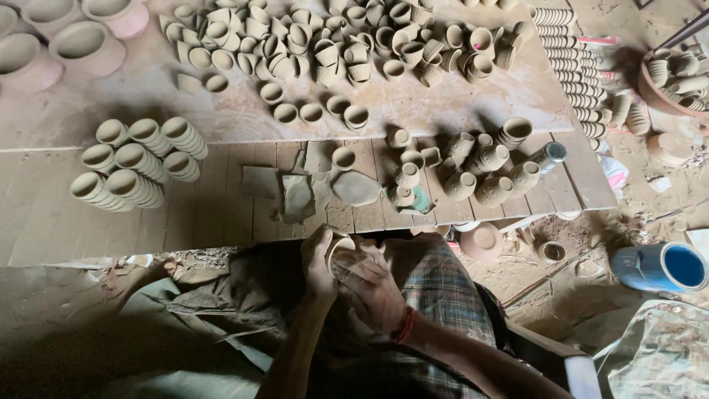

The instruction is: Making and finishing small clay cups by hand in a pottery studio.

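Note:
Both of my hands meet over my lap on one small unfired clay cup (341, 244). My left hand (317, 267) wraps its left side, thumb up by the rim. Fingers of my right hand (373, 288), which has a red thread at the wrist, press on the cup from the right and hide most of its body. Just beyond my hands a wooden board (221, 214) carries flat clay scraps (298, 196) and a lone small cup (343, 157).
Stacks of nested cups (136, 162) lie on the board's left, and a cluster of cups (480, 166) on its right. Several loose cups (332, 41) crowd the far slab. Larger bowls (77, 44) sit far left. A blue can (661, 267) lies right.

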